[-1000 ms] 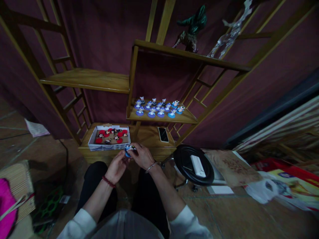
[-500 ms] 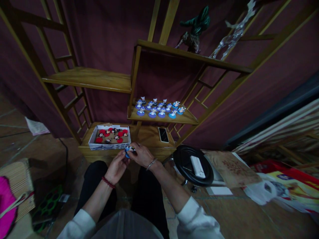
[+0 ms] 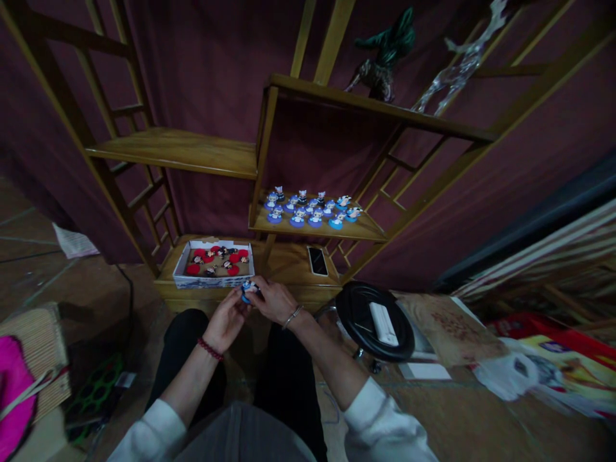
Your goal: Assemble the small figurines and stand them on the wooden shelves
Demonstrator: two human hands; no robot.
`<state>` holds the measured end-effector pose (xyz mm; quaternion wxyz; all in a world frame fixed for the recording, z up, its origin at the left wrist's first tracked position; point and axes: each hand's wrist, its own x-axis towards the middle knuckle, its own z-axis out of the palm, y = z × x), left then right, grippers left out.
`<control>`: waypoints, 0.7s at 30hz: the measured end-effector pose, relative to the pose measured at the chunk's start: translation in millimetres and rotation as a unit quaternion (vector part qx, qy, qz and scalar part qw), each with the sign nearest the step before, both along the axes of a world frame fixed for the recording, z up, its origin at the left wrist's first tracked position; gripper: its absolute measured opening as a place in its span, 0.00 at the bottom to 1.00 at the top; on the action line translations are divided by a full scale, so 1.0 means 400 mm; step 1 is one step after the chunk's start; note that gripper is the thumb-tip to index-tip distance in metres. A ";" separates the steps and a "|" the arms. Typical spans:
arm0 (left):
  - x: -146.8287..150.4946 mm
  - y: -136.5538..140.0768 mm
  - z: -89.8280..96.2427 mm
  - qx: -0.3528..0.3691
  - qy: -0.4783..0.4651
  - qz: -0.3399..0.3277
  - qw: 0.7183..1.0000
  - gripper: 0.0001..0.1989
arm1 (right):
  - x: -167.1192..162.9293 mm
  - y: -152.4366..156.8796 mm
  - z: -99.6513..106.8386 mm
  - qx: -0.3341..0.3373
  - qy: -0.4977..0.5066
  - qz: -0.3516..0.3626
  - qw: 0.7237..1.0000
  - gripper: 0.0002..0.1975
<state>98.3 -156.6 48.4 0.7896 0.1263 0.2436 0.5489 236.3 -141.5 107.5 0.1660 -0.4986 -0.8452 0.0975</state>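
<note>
A small blue and white figurine [image 3: 248,292] is held between my two hands, above my knees and just in front of the low shelf. My left hand [image 3: 228,321] grips it from the left and below. My right hand [image 3: 273,300] closes on it from the right, its fingers partly covering it. Just beyond sits an open cardboard box [image 3: 181,281] with several red and black figurines [image 3: 226,263] lying in it. Several blue and purple figurines [image 3: 297,217] stand in rows on the middle shelf [image 3: 269,227], with a few dark ones behind them.
A phone [image 3: 317,261] lies on the low shelf [image 3: 289,266]. To the right stands a round black stool [image 3: 353,321] bearing a white box [image 3: 384,323]. A green statue [image 3: 385,54] and a clear deer figure [image 3: 455,70] occupy the upper shelf. Plastic bags [image 3: 510,366] lie on the floor at right.
The view has shifted slightly, so the shelves sit a little further right. Both hands keep hold of the figurine, almost unmoved.
</note>
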 end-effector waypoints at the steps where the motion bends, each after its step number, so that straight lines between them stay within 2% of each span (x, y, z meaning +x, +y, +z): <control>1: 0.001 0.000 0.000 -0.001 0.000 0.000 1.000 0.06 | 0.001 0.000 -0.002 0.002 0.001 0.004 1.000 0.13; 7: 0.011 0.004 0.004 -0.008 0.011 0.011 1.000 0.08 | 0.010 0.005 -0.005 -0.007 0.013 0.045 0.999 0.13; 15: 0.008 0.001 0.012 -0.009 -0.020 0.011 1.000 0.07 | 0.012 0.006 0.013 -0.003 0.063 0.018 0.998 0.11; 21: 0.007 -0.001 0.017 -0.017 -0.008 0.016 1.000 0.07 | 0.014 0.005 0.020 -0.001 0.046 0.016 0.999 0.12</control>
